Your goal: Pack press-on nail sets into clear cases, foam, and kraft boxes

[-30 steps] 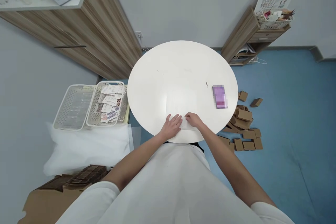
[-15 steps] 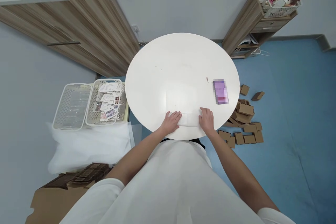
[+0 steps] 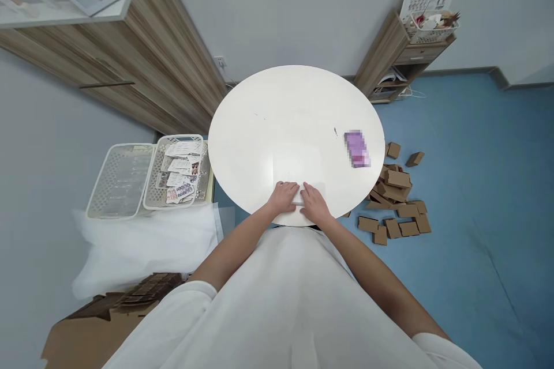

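A thin, whitish translucent sheet (image 3: pixel 318 173) lies on the near part of the white oval table (image 3: pixel 294 92), its edges faint. On its near edge is a small white flat item (image 3: pixel 298 197), partly covered by my fingers. My left hand (image 3: pixel 283 197) grips the item's left end with fingers pressed together. At the right end my right hand (image 3: pixel 314 203) closes on the same item, close beside the left. A purple pixelated item (image 3: pixel 357 149) lies on the table to the right.
Left of the table stand a basket of printed cards (image 3: pixel 149 199) and a basket of clear packets (image 3: pixel 97 184), with white sheeting (image 3: pixel 147 242) below. Small brown boxes (image 3: pixel 396 179) lie on the blue floor at right. Wooden cabinets stand behind on both sides.
My right hand has moved left, close to my left hand, and its fingers have closed on the white item. The whole view has shifted slightly.
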Tool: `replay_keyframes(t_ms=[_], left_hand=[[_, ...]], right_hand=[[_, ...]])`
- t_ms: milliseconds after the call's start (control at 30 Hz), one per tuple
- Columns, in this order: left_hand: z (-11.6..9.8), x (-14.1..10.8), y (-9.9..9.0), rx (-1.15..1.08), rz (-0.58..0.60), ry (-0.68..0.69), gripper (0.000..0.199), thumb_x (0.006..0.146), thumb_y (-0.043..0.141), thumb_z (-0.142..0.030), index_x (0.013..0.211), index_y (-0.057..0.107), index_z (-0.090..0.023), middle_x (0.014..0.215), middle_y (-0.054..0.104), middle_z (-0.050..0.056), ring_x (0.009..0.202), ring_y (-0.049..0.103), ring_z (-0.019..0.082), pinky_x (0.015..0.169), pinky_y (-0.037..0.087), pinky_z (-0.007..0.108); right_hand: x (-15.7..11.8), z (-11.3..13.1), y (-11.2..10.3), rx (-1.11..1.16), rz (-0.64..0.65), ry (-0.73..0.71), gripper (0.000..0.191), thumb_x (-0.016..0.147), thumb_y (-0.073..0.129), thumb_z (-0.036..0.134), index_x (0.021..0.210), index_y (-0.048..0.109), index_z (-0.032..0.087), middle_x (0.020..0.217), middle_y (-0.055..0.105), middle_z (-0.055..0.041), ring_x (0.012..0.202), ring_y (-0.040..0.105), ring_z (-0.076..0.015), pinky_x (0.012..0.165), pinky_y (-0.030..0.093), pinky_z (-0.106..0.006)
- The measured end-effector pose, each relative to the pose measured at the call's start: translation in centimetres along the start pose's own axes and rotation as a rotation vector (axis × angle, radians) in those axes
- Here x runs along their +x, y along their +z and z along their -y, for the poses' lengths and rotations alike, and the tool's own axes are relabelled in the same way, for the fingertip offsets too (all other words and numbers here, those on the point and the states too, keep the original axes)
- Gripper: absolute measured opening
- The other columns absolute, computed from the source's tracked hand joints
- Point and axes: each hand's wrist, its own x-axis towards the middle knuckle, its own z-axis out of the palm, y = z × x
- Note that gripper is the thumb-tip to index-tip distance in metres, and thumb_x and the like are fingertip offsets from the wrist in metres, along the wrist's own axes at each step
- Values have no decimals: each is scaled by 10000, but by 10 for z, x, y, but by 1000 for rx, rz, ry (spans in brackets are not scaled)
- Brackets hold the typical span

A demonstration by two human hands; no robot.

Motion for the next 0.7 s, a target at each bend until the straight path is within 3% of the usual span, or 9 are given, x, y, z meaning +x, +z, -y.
replay_keyframes(t_ms=[100,267,433,600,700], left_hand=[[-1,-7,-3,-11,19,29,581,599,603,-327,1139,443,-181,1175,504,108,1053,455,287,915,250,424],[0,-21,-6,-69,47,82,417,664,537,-359,1050,515,-202,997,584,78,1027,478,275,899,282,399],[5,-22,-12,-86,-5,54,326,756,453,-365,1045,545,-243,1169,505,57,1187,346,267,936,268,403],[13,-18,-19,-151,-56,1,299,787,449,-375,1010,561,-210,1034,553,74,964,506,224,831,377,351],[21,-16,-21,-277,-47,-75,292,836,387,-350,1047,539,-217,1007,589,47,906,541,193,791,406,311]], right_hand=[[-3,-14,6,7,73,24,425,673,488,57,1083,421,149,1315,357,-146,1178,355,-241,912,352,-387],[-8,-16,1,81,150,60,402,676,434,63,1064,418,168,1057,536,-84,917,499,-186,757,395,-298],[6,-14,-17,162,232,166,310,730,468,151,1037,455,193,883,589,-36,747,526,-155,651,367,-251],[26,-19,-30,203,211,152,183,752,491,197,931,531,183,988,559,-65,849,527,-163,694,385,-254],[36,-23,-33,213,217,216,199,767,497,251,945,553,183,1013,546,-80,859,533,-174,697,400,-268]])
